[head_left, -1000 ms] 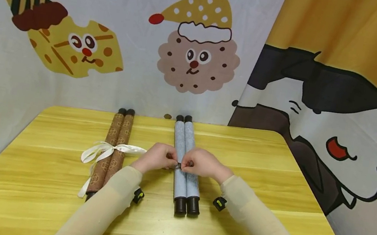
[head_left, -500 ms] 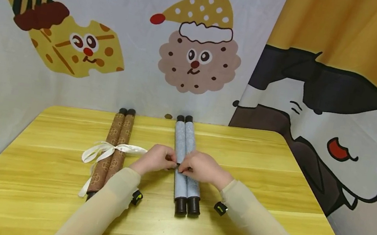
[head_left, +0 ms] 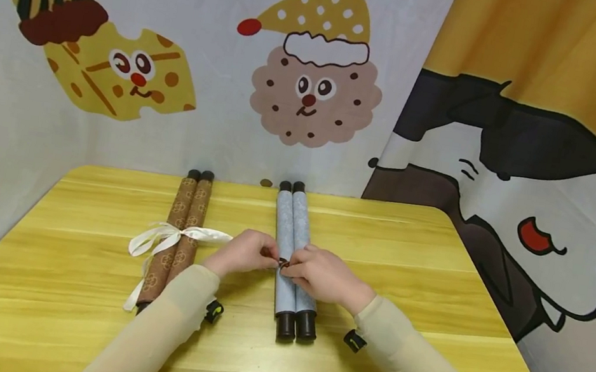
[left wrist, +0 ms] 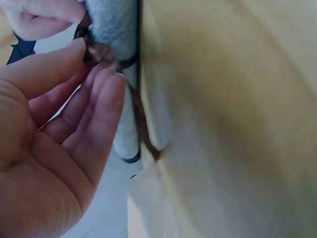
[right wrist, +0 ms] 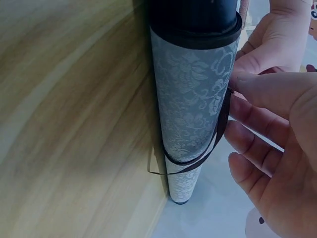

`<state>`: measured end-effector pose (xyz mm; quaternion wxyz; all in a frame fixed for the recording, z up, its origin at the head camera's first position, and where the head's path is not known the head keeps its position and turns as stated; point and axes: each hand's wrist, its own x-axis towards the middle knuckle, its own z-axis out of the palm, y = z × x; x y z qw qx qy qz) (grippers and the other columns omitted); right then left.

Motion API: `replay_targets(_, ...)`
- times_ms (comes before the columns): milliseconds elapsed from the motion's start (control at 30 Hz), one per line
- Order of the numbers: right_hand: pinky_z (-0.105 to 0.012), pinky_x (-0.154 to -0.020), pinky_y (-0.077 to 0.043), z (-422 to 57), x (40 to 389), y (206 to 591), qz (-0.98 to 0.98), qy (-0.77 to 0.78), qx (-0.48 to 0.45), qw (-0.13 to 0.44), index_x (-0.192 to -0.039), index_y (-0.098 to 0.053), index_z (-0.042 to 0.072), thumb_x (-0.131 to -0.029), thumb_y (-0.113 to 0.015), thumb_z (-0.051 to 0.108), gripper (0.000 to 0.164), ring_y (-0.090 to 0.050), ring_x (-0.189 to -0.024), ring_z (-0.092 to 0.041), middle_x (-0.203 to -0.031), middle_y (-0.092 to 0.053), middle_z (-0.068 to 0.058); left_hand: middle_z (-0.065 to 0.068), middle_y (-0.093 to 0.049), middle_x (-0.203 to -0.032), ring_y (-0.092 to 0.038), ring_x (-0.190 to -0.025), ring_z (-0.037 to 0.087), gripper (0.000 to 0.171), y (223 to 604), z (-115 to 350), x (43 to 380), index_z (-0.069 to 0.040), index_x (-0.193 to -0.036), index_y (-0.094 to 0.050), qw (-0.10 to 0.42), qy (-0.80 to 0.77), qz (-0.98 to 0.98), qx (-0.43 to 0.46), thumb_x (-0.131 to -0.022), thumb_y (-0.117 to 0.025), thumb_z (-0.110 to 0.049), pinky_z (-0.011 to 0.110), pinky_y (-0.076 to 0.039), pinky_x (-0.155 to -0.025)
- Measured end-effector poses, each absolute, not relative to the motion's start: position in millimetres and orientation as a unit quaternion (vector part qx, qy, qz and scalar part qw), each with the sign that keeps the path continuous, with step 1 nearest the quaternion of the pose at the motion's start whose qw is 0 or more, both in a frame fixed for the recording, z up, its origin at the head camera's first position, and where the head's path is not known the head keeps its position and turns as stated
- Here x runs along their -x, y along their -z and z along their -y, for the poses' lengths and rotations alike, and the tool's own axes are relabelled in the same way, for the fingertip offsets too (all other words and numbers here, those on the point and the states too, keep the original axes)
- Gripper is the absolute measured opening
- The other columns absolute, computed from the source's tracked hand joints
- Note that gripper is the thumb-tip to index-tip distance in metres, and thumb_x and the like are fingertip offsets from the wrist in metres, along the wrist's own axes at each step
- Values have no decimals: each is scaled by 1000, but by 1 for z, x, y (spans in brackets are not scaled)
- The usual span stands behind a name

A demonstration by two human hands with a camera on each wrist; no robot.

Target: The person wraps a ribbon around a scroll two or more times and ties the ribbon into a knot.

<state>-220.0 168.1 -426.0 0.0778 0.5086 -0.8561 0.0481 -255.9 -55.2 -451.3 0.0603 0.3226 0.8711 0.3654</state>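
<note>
A pale blue-grey patterned scroll (head_left: 286, 293), rolled from both ends into two side-by-side rolls with black end knobs, lies lengthwise on the table. A narrow dark brown ribbon (right wrist: 218, 130) runs round it near its middle. From the left, my left hand (head_left: 245, 251) pinches the ribbon between thumb and fingers, above the rolls. My right hand (head_left: 329, 277) pinches it from the other side, thumb against index finger. In the left wrist view the bunched ribbon (left wrist: 102, 53) sits between both hands' fingertips, and one tail hangs down beside the roll. Fingers partly hide the crossing.
On the left lies a brown patterned scroll (head_left: 164, 262) in two rolls, tied with a white ribbon bow (head_left: 207, 235); my left forearm covers its near end. The wooden table (head_left: 415, 255) ends at a cartoon-printed cloth (head_left: 165, 147) behind.
My right hand has shifted slightly right and toward me, its fingers still at the ribbon. A small dark ribbon loop now shows between the hands. The left hand has barely moved.
</note>
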Motion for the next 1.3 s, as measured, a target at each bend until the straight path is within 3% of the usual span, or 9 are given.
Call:
replay_targets(167, -27, -77, -48, -168, 220, 427, 859, -47, -504, 75, -111, -77, 13, -88, -76, 10, 23, -56, -89, -16, -100, -66, 0, -2, -70, -85, -63, -78, 11, 9, 435, 62, 256, -5, -95, -73, 65, -352, -879, -315, -89, -75, -11, 29, -52, -73)
replay_targets(367, -27, -76, -48, -168, 220, 428, 856, -43, -509, 80, -110, -77, 13, -88, -75, 9, 23, -56, -87, -16, -100, -66, 0, 0, -71, -90, -64, -81, 14, 13, 419, 62, 257, -3, -101, -74, 49, -363, -885, -288, -91, -73, -12, 32, -54, -73)
replay_targets(533, -27, -77, -48, -169, 219, 429, 856, -46, -509, 85, -110, -76, 13, -88, -75, 8, 22, -56, -87, -16, -100, -66, 0, -1, -71, -88, -64, -79, 12, 10, 422, 53, 256, -4, -97, -75, 38, -352, -886, -298, -90, -74, -11, 30, -53, -73)
replay_targets(900, -27, -76, -47, -167, 218, 429, 851, -51, -514, 97, -110, -76, 12, -87, -73, 5, 24, -57, -87, -17, -103, -67, -1, -5, -70, -82, -65, -78, 10, 4, 436, 41, 253, -10, -87, -75, 67, -352, -884, -302, -86, -78, -11, 26, -53, -73)
replay_targets(1300, -27, -76, -48, -167, 218, 428, 860, -53, -500, 85, -110, -76, 12, -86, -74, 7, 25, -57, -88, -16, -104, -67, 0, -6, -67, -77, -60, -73, 8, 7, 443, 39, 254, -11, -81, -73, 42, -328, -892, -306, -84, -79, -8, 26, -51, -70)
